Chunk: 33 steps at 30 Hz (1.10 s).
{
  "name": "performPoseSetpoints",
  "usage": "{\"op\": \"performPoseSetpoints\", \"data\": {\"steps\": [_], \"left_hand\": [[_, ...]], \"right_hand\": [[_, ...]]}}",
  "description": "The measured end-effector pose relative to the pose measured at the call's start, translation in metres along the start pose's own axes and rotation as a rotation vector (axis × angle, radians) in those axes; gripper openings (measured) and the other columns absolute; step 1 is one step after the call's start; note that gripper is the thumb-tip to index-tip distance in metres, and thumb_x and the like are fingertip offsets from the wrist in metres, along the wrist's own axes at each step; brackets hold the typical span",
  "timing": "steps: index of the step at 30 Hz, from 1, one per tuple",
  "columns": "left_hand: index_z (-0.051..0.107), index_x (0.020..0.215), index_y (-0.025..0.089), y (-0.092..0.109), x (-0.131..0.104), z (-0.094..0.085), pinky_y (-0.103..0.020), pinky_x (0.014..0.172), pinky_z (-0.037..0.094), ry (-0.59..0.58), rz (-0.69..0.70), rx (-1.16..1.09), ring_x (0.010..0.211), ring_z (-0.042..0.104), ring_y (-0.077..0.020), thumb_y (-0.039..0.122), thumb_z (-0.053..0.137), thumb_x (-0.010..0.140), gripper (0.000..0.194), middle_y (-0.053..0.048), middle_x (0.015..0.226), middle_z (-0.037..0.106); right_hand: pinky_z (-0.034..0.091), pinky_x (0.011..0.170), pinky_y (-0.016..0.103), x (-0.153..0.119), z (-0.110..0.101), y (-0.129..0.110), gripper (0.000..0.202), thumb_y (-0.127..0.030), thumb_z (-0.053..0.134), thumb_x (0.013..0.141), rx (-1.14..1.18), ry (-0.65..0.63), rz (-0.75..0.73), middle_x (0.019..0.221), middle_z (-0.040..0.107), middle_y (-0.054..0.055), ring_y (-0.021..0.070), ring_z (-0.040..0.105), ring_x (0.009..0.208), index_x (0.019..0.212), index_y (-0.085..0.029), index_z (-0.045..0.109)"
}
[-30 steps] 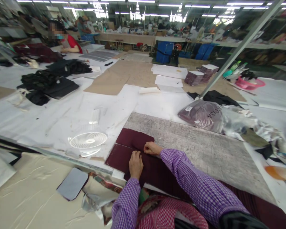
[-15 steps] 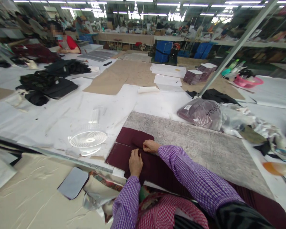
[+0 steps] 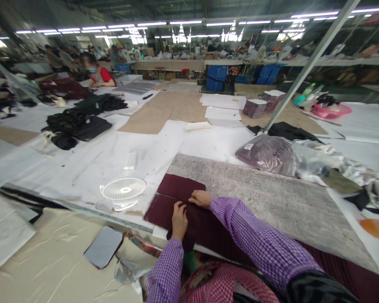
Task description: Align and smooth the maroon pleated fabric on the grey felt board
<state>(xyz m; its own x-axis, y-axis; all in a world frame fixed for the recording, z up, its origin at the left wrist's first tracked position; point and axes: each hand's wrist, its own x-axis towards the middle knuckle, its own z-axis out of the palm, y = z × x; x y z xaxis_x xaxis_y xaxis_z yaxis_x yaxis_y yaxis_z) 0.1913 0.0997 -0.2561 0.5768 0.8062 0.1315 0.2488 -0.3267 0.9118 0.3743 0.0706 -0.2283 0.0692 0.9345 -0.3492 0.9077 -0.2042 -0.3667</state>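
Note:
Maroon cloth pieces [image 3: 162, 208] lie along the near edge of the table, partly over a grey marked board [image 3: 255, 189]. My right hand [image 3: 202, 198] is closed, its fingertips pinching the cloth close to the seam-like gap between two panels. Just nearer to me, my left hand [image 3: 179, 221] has its fingers curled with thumb and forefinger close together on the same cloth. The exact edge under the left fingertips is hidden. Beyond the hands, the upper maroon panel [image 3: 180, 185] rests flat. More maroon cloth [image 3: 344, 265] runs right beneath my right sleeve.
A white fan [image 3: 123, 189] stands left of the cloth. A plastic-bagged maroon bundle [image 3: 265, 153] and a slanted metal pole [image 3: 309, 67] are at the right. Dark folded garments [image 3: 82, 122] lie far left, near a co-worker in red [image 3: 105, 76]. A phone-like grey slab [image 3: 103, 247] lies front left.
My head view has tipped up slightly. The upper maroon panel looks flatter near my right hand. My left fingers have shifted a little, with the hand more side-on.

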Motion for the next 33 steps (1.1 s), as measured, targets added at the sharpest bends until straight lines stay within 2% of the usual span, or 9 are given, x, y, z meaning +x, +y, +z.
{"op": "performPoseSetpoints", "data": {"steps": [5, 8, 11, 15, 19, 22, 26, 29, 33], "left_hand": [[0.068, 0.097, 0.018, 0.028, -0.018, -0.046, -0.047, 0.097, 0.042, 0.003, -0.174, -0.193, 0.099, 0.061, -0.0212, 0.033, 0.059, 0.084, 0.022, -0.007, 0.102, 0.069], [0.067, 0.105, 0.022, 0.052, -0.033, -0.081, -0.044, 0.105, 0.036, 0.146, -0.336, -0.337, 0.112, 0.057, -0.0239, 0.040, 0.062, 0.080, 0.031, -0.008, 0.114, 0.067], [0.063, 0.111, 0.022, 0.082, -0.049, -0.114, -0.042, 0.096, 0.045, 0.290, -0.439, -0.557, 0.109, 0.060, -0.0239, 0.046, 0.059, 0.080, 0.039, -0.009, 0.114, 0.068], [0.066, 0.099, 0.020, 0.125, -0.071, -0.153, -0.039, 0.090, 0.050, 0.474, -0.449, -0.818, 0.097, 0.066, -0.0222, 0.043, 0.066, 0.076, 0.033, -0.008, 0.101, 0.072], [0.068, 0.094, 0.018, 0.156, -0.096, -0.184, -0.035, 0.089, 0.050, 0.623, -0.398, -0.954, 0.094, 0.066, -0.0218, 0.039, 0.074, 0.068, 0.034, -0.006, 0.091, 0.074], [0.069, 0.096, 0.016, 0.169, -0.115, -0.197, -0.033, 0.085, 0.051, 0.653, -0.366, -0.990, 0.091, 0.066, -0.0222, 0.036, 0.076, 0.067, 0.036, -0.006, 0.088, 0.074], [0.071, 0.092, 0.015, 0.182, -0.131, -0.201, -0.029, 0.078, 0.052, 0.626, -0.316, -0.945, 0.085, 0.066, -0.0211, 0.035, 0.076, 0.067, 0.032, -0.006, 0.089, 0.074], [0.071, 0.096, 0.016, 0.193, -0.141, -0.206, -0.029, 0.079, 0.052, 0.632, -0.285, -0.934, 0.085, 0.067, -0.0212, 0.035, 0.075, 0.068, 0.034, -0.006, 0.090, 0.074], [0.067, 0.109, 0.019, 0.209, -0.159, -0.220, -0.035, 0.085, 0.052, 0.610, -0.317, -1.146, 0.091, 0.068, -0.0247, 0.038, 0.073, 0.070, 0.044, -0.008, 0.093, 0.074]], "right_hand": [[0.050, 0.082, 0.039, -0.002, 0.004, -0.005, 0.026, -0.037, 0.054, 0.091, 0.048, 0.078, 0.093, 0.100, 0.063, 0.005, 0.0181, 0.060, 0.090, 0.099, -0.014, 0.061], [0.049, 0.082, 0.040, -0.008, 0.009, -0.013, 0.027, -0.039, 0.056, 0.089, 0.086, 0.149, 0.150, 0.102, 0.062, 0.006, 0.0189, 0.060, 0.091, 0.099, -0.014, 0.060], [0.049, 0.083, 0.041, -0.019, 0.015, -0.025, 0.025, -0.036, 0.056, 0.089, 0.129, 0.238, 0.182, 0.104, 0.061, 0.006, 0.0191, 0.059, 0.091, 0.102, -0.014, 0.059], [0.043, 0.092, 0.045, -0.043, 0.024, -0.042, 0.023, -0.027, 0.057, 0.088, 0.207, 0.349, 0.150, 0.112, 0.058, 0.008, 0.0225, 0.055, 0.104, 0.106, -0.014, 0.058], [0.039, 0.098, 0.049, -0.064, 0.018, -0.059, 0.024, -0.025, 0.060, 0.082, 0.360, 0.358, 0.048, 0.110, 0.061, 0.012, 0.0266, 0.056, 0.107, 0.103, -0.012, 0.061], [0.043, 0.096, 0.047, -0.081, -0.006, -0.094, 0.030, -0.036, 0.049, 0.087, 0.524, 0.335, -0.044, 0.109, 0.063, 0.013, 0.0284, 0.059, 0.105, 0.106, -0.017, 0.062], [0.051, 0.088, 0.035, -0.117, -0.052, -0.177, 0.045, -0.045, 0.022, 0.097, 0.769, 0.237, -0.314, 0.121, 0.061, 0.008, 0.0191, 0.063, 0.102, 0.132, -0.025, 0.043], [0.049, 0.090, 0.038, -0.141, -0.080, -0.235, 0.073, -0.036, 0.066, 0.080, 1.163, 0.057, -0.548, 0.119, 0.061, 0.007, 0.0224, 0.061, 0.103, 0.141, -0.027, 0.027], [0.051, 0.081, 0.034, -0.154, -0.090, -0.274, 0.058, -0.025, 0.064, 0.080, 1.260, 0.161, -0.529, 0.099, 0.066, 0.002, 0.0186, 0.065, 0.090, 0.133, -0.028, 0.038]]}}
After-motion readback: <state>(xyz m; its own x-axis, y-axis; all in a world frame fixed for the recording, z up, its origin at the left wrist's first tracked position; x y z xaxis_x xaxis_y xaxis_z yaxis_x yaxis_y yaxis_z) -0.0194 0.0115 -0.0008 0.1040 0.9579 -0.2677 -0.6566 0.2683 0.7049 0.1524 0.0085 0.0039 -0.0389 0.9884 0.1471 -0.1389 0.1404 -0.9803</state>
